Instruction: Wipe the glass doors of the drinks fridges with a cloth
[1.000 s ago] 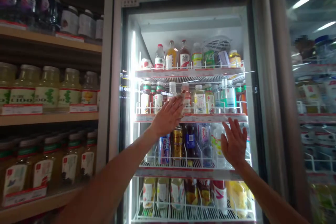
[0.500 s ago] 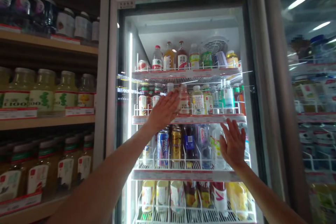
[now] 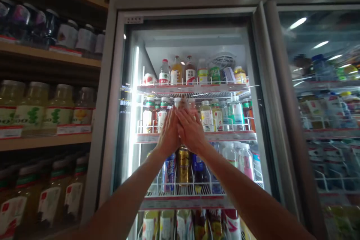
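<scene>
Both my hands are stretched up in front of the glass door [image 3: 194,39] of a lit drinks fridge. My left hand [image 3: 169,131] lies flat, fingers pointing up. Beside it my right hand [image 3: 190,127] leans in from the right, also flat, its fingertips meeting or overlapping those of the left. A blurred reflection shows at the fingertips; I see nothing held. Behind the glass, the hands partly hide bottles on the second shelf [image 3: 225,137]. Below them stands a gold can [image 3: 184,167] beside a blue can [image 3: 168,174].
To the left, wooden shelves [image 3: 47,53] hold rows of juice bottles [image 3: 59,101]. A metal door frame [image 3: 277,93] stands to the right, with a second glass-fronted fridge [image 3: 323,135] beyond it. Ceiling lights reflect in its glass.
My right hand has moved left and up, from the right side of the door to my left hand. The view has shifted slightly, showing more above the fridge.
</scene>
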`<state>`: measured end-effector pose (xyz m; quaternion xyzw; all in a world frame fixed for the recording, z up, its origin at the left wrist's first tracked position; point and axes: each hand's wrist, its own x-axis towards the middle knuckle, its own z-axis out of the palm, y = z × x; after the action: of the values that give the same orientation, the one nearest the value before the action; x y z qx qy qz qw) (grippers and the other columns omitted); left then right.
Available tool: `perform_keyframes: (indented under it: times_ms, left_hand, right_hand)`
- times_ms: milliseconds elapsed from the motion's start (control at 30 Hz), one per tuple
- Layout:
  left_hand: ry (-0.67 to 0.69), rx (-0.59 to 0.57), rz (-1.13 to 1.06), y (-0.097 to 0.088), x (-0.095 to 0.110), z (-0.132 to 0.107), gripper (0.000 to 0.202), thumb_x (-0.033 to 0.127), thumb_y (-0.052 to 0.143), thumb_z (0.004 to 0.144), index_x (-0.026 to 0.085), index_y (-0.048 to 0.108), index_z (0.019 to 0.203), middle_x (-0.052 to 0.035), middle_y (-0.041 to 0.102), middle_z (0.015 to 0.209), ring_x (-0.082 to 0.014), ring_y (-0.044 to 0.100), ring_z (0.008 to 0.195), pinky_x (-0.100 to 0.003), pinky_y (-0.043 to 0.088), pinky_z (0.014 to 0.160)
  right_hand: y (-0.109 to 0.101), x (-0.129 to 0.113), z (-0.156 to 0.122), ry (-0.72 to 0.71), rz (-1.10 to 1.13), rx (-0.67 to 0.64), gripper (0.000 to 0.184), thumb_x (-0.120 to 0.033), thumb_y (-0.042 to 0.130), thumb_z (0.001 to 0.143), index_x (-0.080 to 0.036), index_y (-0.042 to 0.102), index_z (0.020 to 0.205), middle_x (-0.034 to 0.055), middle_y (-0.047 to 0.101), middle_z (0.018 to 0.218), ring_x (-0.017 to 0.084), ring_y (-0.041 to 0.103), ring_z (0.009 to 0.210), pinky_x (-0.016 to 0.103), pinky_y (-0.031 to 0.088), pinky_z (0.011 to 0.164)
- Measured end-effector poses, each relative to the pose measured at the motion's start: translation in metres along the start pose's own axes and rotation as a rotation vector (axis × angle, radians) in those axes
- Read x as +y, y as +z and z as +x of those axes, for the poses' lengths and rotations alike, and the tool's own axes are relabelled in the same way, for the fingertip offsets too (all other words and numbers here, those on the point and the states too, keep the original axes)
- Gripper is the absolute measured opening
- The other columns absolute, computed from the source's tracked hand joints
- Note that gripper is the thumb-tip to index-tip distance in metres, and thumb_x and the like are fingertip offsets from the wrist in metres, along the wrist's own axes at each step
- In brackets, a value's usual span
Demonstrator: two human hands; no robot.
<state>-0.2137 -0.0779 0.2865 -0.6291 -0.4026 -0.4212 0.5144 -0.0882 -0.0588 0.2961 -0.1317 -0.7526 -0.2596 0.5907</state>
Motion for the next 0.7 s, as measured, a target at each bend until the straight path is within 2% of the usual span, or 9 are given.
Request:
perform_keyframes:
  times_ms: [100, 167, 267, 367, 433, 467, 533, 633, 700]
  left_hand:
    - [-0.056, 0.016, 0.139, -0.019, -0.031, -0.018, 0.090, 0.060, 0.047, 0.080, 0.012, 0.007, 0.145, -0.0210, 0.018, 0.150, -0.0333, 0.014, 0.139, -0.056, 0.019, 0.110]
    - [-0.142, 0.044, 0.216, -0.027, -0.045, -0.029, 0.088, 0.063, 0.044, 0.080, 0.015, 0.008, 0.145, -0.0201, 0.018, 0.150, -0.0344, 0.015, 0.138, -0.060, 0.017, 0.108]
    - [-0.196, 0.051, 0.259, -0.030, -0.048, -0.038, 0.077, 0.058, 0.036, 0.086, 0.018, 0.007, 0.145, -0.0173, 0.019, 0.150, -0.0323, 0.014, 0.139, -0.059, 0.015, 0.109]
    - [-0.192, 0.060, 0.264, -0.027, -0.042, -0.037, 0.077, 0.057, 0.035, 0.087, 0.017, 0.006, 0.146, -0.0169, 0.019, 0.150, -0.0315, 0.014, 0.139, -0.057, 0.013, 0.110]
    - [-0.191, 0.072, 0.260, -0.025, -0.040, -0.036, 0.077, 0.058, 0.034, 0.087, 0.016, 0.007, 0.145, -0.0172, 0.018, 0.150, -0.0317, 0.015, 0.139, -0.056, 0.012, 0.110]
    - [-0.192, 0.074, 0.255, -0.025, -0.039, -0.036, 0.077, 0.058, 0.033, 0.087, 0.016, 0.007, 0.145, -0.0171, 0.017, 0.150, -0.0319, 0.015, 0.139, -0.056, 0.011, 0.110]
    - [-0.197, 0.069, 0.243, -0.026, -0.040, -0.035, 0.077, 0.059, 0.032, 0.086, 0.017, 0.008, 0.145, -0.0168, 0.016, 0.151, -0.0324, 0.014, 0.139, -0.057, 0.011, 0.110]
    - [-0.198, 0.053, 0.236, -0.029, -0.041, -0.036, 0.076, 0.059, 0.033, 0.087, 0.017, 0.008, 0.145, -0.0171, 0.017, 0.150, -0.0330, 0.015, 0.138, -0.058, 0.013, 0.109]
    - [-0.193, 0.056, 0.241, -0.029, -0.042, -0.036, 0.076, 0.058, 0.034, 0.087, 0.017, 0.009, 0.145, -0.0176, 0.018, 0.150, -0.0332, 0.016, 0.138, -0.058, 0.013, 0.109]
  right_hand:
    - [0.015, 0.002, 0.015, -0.058, -0.136, -0.013, 0.044, -0.035, 0.035, 0.092, -0.021, 0.043, 0.132, 0.0038, 0.037, 0.144, 0.022, 0.025, 0.137, 0.052, 0.015, 0.111]
    - [0.009, 0.021, 0.013, -0.113, -0.217, 0.013, 0.041, -0.035, 0.037, 0.091, -0.024, 0.046, 0.129, 0.0016, 0.038, 0.144, 0.022, 0.026, 0.136, 0.052, 0.015, 0.111]
    - [-0.031, 0.085, -0.007, -0.053, -0.338, 0.135, 0.040, -0.032, 0.037, 0.091, -0.025, 0.047, 0.129, 0.0033, 0.043, 0.140, 0.023, 0.034, 0.132, 0.053, 0.019, 0.109]
    - [-0.080, 0.162, -0.032, 0.168, -0.444, 0.343, 0.042, -0.037, 0.037, 0.090, -0.021, 0.052, 0.126, 0.0094, 0.050, 0.134, 0.030, 0.040, 0.127, 0.059, 0.022, 0.104]
    - [-0.093, 0.185, -0.041, 0.294, -0.414, 0.475, 0.046, -0.036, 0.036, 0.088, -0.015, 0.052, 0.126, 0.0140, 0.051, 0.130, 0.031, 0.044, 0.123, 0.055, 0.032, 0.100]
    - [-0.091, 0.181, -0.041, 0.329, -0.388, 0.500, 0.047, -0.035, 0.036, 0.088, -0.013, 0.051, 0.127, 0.0154, 0.050, 0.131, 0.031, 0.045, 0.122, 0.053, 0.036, 0.098]
    - [-0.070, 0.145, -0.038, 0.301, -0.338, 0.456, 0.049, -0.032, 0.035, 0.088, -0.012, 0.045, 0.132, 0.0156, 0.046, 0.135, 0.030, 0.043, 0.124, 0.050, 0.038, 0.097]
    - [-0.028, 0.072, -0.029, 0.025, -0.297, 0.213, 0.050, -0.026, 0.034, 0.089, -0.018, 0.035, 0.138, 0.0090, 0.039, 0.142, 0.024, 0.031, 0.133, 0.049, 0.030, 0.106]
    - [-0.018, 0.054, -0.027, -0.204, -0.282, 0.048, 0.047, -0.026, 0.037, 0.089, -0.023, 0.038, 0.136, 0.0033, 0.039, 0.142, 0.020, 0.028, 0.135, 0.047, 0.024, 0.110]
